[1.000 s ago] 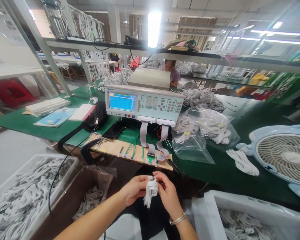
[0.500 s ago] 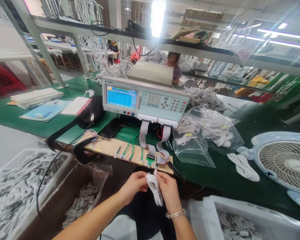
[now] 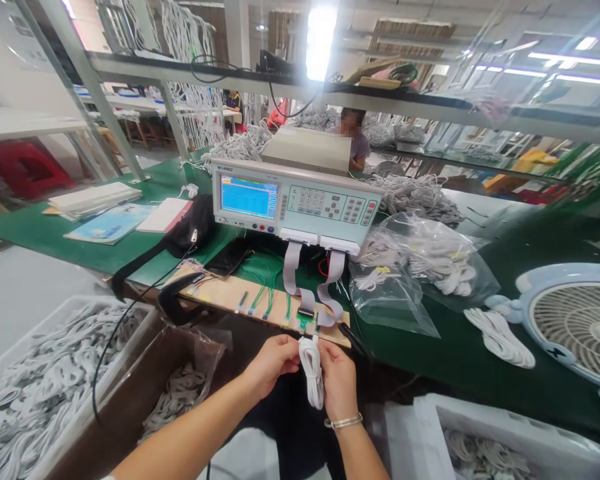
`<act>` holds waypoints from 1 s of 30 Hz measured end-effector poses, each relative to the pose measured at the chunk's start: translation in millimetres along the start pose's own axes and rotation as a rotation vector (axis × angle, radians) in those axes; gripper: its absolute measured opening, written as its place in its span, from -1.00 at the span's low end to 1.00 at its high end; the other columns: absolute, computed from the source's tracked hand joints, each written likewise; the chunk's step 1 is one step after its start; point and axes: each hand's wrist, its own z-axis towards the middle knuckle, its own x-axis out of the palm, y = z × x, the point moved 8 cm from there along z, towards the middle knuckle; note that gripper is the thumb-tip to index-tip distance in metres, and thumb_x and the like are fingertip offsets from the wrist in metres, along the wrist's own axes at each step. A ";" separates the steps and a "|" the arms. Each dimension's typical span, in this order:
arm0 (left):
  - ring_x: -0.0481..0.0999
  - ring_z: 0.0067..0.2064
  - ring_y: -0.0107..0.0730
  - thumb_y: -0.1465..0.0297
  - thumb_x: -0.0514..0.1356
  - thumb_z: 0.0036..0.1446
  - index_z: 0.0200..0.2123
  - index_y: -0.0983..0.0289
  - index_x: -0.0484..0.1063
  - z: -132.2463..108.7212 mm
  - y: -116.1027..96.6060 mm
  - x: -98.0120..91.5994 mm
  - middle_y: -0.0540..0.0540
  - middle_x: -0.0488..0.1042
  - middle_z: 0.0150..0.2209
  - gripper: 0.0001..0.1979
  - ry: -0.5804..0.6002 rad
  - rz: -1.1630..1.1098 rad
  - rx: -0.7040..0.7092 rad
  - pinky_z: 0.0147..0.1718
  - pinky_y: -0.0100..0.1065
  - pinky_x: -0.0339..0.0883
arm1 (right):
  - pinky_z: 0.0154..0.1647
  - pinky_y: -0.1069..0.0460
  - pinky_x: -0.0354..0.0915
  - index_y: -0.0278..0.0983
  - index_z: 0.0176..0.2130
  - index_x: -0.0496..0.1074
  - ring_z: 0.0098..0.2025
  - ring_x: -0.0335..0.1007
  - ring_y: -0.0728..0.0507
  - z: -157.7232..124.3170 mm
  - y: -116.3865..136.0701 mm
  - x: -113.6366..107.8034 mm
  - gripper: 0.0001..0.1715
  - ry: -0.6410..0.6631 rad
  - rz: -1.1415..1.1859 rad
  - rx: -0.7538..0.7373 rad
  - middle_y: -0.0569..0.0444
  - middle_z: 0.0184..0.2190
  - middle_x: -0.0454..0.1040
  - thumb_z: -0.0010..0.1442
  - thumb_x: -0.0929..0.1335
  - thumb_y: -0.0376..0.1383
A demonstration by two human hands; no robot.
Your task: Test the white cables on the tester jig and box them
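Between my two hands hangs a coiled white cable [image 3: 311,373], right at the front edge of a wooden board [image 3: 230,295]. My left hand [image 3: 275,363] pinches it at the upper left; my right hand [image 3: 337,373] closes on its upper right side. The cable's ends meet a small green circuit board [image 3: 306,323] on the wooden board; whether they are fully seated I cannot tell. Grey ribbon cables [image 3: 291,267] run from there up to a bench tester [image 3: 295,203] with a lit blue screen [image 3: 248,197].
Bins of coiled cables stand at left [image 3: 55,380], lower left [image 3: 177,400] and lower right [image 3: 490,453]. Bagged cables [image 3: 395,267], a loose coil [image 3: 500,337] and a fan [image 3: 580,320] lie to the right. A black bag [image 3: 197,223] and papers [image 3: 110,223] are on the left. A person [image 3: 359,143] sits behind.
Both hands have brought the cable slightly forward, so its ends now sit against the small circuit board. The whole view has shifted a little.
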 end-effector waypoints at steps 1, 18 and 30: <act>0.25 -0.61 -0.63 0.41 0.22 -0.30 -0.64 0.33 0.25 0.3 -0.3 0.2 -0.07 0.27 -0.66 -0.83 -0.023 -0.016 0.015 -0.58 -0.54 0.13 | -0.51 0.05 0.27 -0.37 -0.27 0.44 -0.49 0.38 -0.13 -0.2 0.6 -0.2 -0.55 0.001 -0.010 -0.009 0.00 -0.49 0.51 -0.12 0.37 -0.11; 0.22 -0.63 -0.64 0.40 0.23 -0.27 -0.68 0.33 0.24 -0.1 -0.9 0.1 -0.08 0.25 -0.68 -0.81 -0.115 -0.102 0.085 -0.61 -0.54 0.11 | -0.45 0.06 0.26 -0.32 -0.35 0.41 -0.47 0.36 -0.11 -9.7 10.4 -1.5 -0.69 0.115 -0.110 -0.061 0.01 -0.51 0.48 -0.10 0.37 -0.16; 0.21 -0.58 -0.67 0.29 0.27 -0.24 -0.50 0.37 0.39 -1.1 -1.0 11.2 -0.03 0.30 -0.58 -0.74 0.073 -0.234 -0.030 -0.55 -0.56 0.09 | -0.72 0.15 0.08 -0.30 -0.41 0.40 -0.68 0.18 0.02 -4.3 4.1 0.2 -0.68 0.079 -0.125 0.033 0.16 -0.70 0.34 -0.10 0.36 -0.10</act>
